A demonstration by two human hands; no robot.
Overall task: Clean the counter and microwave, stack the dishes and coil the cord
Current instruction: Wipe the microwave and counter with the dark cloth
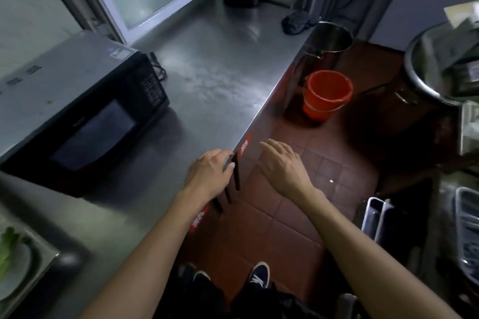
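Standing at the steel counter (207, 72), left hand (207, 173) resting loosely on its edge, right hand (282, 163) hovering empty; probably fetching the dark crumpled cloth (298, 22) is coming next.

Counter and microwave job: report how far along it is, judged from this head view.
Done: nothing clearly. The steel counter shows a pale smeared patch beside the microwave. In hand: no cloth or tool; the left hand rests at the counter edge, and the right hand hovers open over the floor. Left: the cord lies loose behind the microwave, and the dark rag sits unused.
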